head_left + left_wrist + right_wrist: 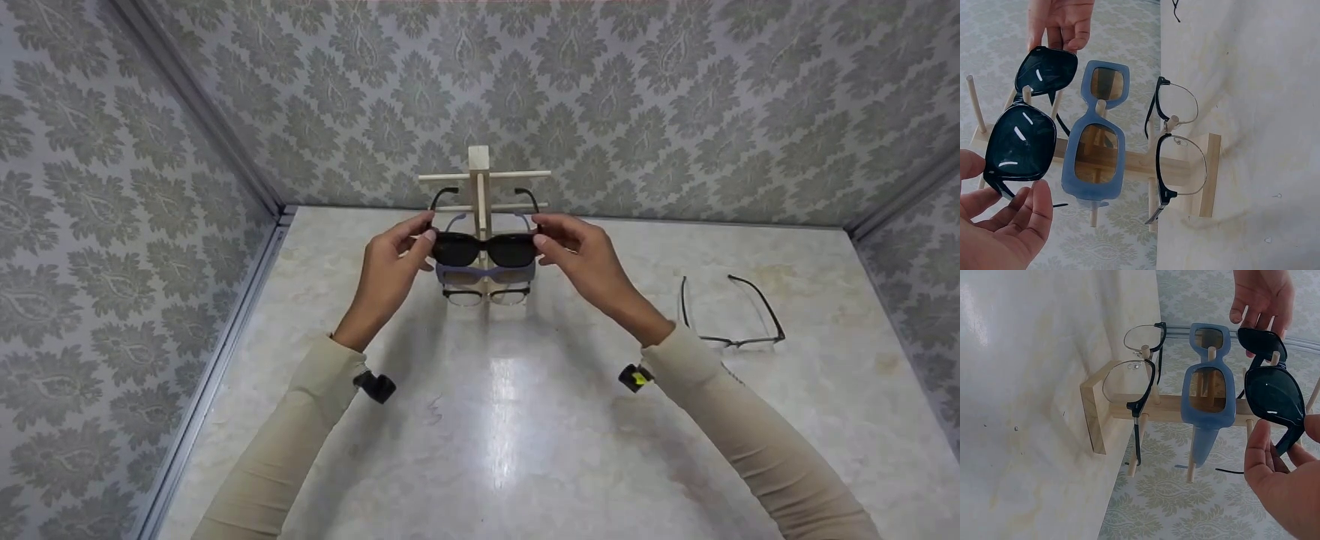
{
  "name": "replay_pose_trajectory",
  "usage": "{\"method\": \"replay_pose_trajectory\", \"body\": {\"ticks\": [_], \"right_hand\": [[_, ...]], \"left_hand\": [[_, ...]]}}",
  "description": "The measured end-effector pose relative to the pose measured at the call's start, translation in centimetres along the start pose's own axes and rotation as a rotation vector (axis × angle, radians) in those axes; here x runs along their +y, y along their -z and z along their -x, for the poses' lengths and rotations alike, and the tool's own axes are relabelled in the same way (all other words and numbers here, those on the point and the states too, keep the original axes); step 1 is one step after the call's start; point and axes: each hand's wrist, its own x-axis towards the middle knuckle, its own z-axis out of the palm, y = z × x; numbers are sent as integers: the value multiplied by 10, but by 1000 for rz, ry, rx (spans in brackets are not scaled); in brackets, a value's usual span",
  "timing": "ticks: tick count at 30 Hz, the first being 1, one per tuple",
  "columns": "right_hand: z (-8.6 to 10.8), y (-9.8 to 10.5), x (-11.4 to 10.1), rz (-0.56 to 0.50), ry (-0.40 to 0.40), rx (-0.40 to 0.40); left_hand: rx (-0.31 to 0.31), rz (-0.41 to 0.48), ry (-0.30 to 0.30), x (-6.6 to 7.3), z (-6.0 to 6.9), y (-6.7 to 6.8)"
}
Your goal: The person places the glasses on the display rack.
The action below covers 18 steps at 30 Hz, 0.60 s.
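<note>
Black sunglasses (512,250) sit at a wooden display stand (478,160), above two other pairs. My left hand (391,262) pinches their left side near the hinge, thumb at the front corner. On the opposite side, my right hand (581,255) grips the other hinge area the same way. Just below hang blue-framed sunglasses (1095,157) with brown lenses. Lowest on the stand are clear half-rim glasses (1140,382) with dark brows. In both wrist views a peg end shows at the black sunglasses' bridge; whether the bridge bears on it I cannot tell.
Another pair of dark-framed glasses (739,341) lies with its temples unfolded on the marbled table (570,450), right of the stand. Patterned wall panels (615,97) rise behind and at both sides. Upper pegs (525,175) of the stand stick out sideways.
</note>
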Motion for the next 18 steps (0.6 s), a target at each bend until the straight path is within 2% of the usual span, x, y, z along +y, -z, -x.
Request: {"method": "replay_pose_trajectory", "body": {"ticks": [3,6,11,18], "right_hand": [[2,4,0,27,3,9],[6,10,1,56,-14,25],[18,24,8,62,-50,49],[40,38,23,89,-80,77]], "left_hand": [[0,-37,4,-1,3,2],[26,-73,4,-3,9,7],[75,-85,-7,-8,27,12],[78,-64,-22,-19,50,5]]}}
